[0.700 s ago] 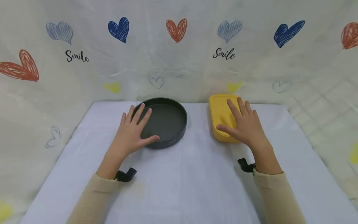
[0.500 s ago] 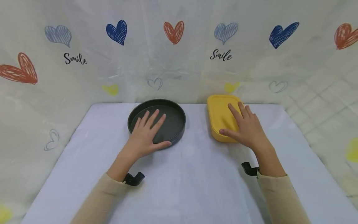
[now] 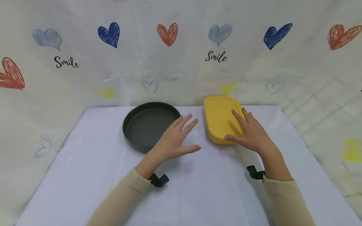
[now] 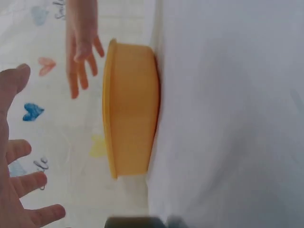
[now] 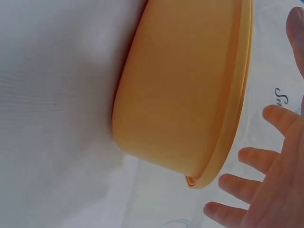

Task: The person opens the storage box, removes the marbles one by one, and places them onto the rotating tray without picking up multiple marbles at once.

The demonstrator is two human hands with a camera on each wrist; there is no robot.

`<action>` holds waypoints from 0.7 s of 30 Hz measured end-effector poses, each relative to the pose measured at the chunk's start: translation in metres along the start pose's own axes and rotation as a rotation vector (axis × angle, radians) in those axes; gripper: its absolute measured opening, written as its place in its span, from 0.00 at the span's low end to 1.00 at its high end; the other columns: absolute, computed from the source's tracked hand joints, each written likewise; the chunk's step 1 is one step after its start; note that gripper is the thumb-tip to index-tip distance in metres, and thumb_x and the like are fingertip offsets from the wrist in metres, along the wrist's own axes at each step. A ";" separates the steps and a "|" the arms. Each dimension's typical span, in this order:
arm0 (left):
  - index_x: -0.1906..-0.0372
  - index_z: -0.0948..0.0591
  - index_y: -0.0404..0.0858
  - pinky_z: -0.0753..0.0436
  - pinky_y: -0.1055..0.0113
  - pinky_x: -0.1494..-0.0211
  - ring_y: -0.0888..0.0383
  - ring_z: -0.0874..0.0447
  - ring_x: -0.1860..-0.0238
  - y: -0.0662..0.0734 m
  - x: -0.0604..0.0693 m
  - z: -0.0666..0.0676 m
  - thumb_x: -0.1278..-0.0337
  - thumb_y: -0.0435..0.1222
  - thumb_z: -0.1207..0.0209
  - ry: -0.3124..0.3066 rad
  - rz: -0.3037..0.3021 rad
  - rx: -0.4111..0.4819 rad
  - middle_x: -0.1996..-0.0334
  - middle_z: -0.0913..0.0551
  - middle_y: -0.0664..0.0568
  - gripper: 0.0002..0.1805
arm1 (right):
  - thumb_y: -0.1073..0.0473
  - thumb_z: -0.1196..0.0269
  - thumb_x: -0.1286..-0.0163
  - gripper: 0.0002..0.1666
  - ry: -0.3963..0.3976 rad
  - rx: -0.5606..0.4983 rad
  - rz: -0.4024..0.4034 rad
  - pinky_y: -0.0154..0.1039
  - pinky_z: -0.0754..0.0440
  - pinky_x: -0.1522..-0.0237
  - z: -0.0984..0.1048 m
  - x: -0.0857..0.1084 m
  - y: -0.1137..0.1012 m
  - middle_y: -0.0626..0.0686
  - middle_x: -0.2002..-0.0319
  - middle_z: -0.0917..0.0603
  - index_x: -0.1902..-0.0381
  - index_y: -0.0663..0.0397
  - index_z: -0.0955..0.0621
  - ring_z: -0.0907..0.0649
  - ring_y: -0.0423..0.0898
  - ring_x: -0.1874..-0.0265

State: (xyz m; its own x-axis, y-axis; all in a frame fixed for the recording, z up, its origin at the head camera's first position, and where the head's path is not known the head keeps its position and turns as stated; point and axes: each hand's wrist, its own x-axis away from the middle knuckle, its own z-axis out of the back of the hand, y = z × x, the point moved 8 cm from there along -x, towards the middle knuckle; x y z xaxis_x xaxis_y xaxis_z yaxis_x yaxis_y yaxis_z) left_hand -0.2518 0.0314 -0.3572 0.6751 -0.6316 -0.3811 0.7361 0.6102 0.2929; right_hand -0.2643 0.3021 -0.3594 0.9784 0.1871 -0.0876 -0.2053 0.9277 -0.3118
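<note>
A yellow lidded container point(image 3: 220, 117), rectangular with rounded corners, stands at the back right of the table. Over its right edge hovers my right hand point(image 3: 254, 133), fingers spread and holding nothing; the right wrist view shows a gap between the fingers and the lid rim. My left hand point(image 3: 173, 139) is in the air between the round dark pan point(image 3: 150, 125) and the container, its fingers spread. It hides the pan's right front rim. In the left wrist view the container point(image 4: 133, 109) stands apart from the left fingers.
A white cloth covers the table point(image 3: 203, 188). Behind it hangs a pale sheet point(image 3: 186, 72) printed with hearts and the word "Smile". Each wrist carries a small black camera mount point(image 3: 159, 181).
My left hand has moved right, from over the pan's left side to past its right edge. The right hand has shifted slightly toward me. The whole view has turned a little.
</note>
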 end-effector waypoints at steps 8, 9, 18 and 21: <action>0.21 0.53 0.65 0.29 0.41 0.32 0.50 0.48 0.22 0.007 -0.019 -0.026 0.41 0.68 0.46 -0.077 0.070 0.206 0.20 0.55 0.61 0.47 | 0.24 0.34 0.44 0.64 -0.018 -0.005 0.007 0.76 0.46 0.34 -0.002 0.006 0.003 0.64 0.20 0.58 0.19 0.34 0.52 0.51 0.74 0.26; 0.21 0.52 0.65 0.29 0.41 0.32 0.50 0.47 0.23 0.006 -0.022 -0.030 0.41 0.69 0.46 -0.084 0.080 0.220 0.20 0.55 0.62 0.47 | 0.24 0.34 0.44 0.64 -0.017 -0.006 0.008 0.76 0.46 0.34 -0.002 0.006 0.003 0.64 0.20 0.57 0.19 0.34 0.51 0.51 0.74 0.25; 0.21 0.47 0.60 0.34 0.41 0.29 0.47 0.48 0.23 -0.006 -0.037 -0.067 0.42 0.67 0.43 -0.152 0.131 0.325 0.20 0.54 0.57 0.48 | 0.25 0.34 0.44 0.63 -0.039 0.003 0.017 0.75 0.45 0.33 -0.002 0.007 0.006 0.67 0.21 0.55 0.20 0.41 0.48 0.50 0.75 0.26; 0.21 0.46 0.60 0.33 0.43 0.29 0.46 0.47 0.23 -0.004 -0.046 -0.074 0.43 0.67 0.41 -0.162 0.123 0.323 0.20 0.54 0.55 0.48 | 0.26 0.34 0.43 0.62 -0.039 0.011 0.032 0.74 0.44 0.33 -0.002 0.006 0.005 0.68 0.22 0.54 0.20 0.42 0.47 0.49 0.76 0.27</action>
State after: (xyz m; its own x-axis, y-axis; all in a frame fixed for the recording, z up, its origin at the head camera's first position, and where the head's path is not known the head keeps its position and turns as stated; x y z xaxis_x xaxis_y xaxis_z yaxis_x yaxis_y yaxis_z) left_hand -0.2898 0.0931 -0.4053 0.7390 -0.6465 -0.1898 0.6090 0.5203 0.5987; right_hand -0.2598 0.3078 -0.3631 0.9716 0.2289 -0.0603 -0.2363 0.9245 -0.2991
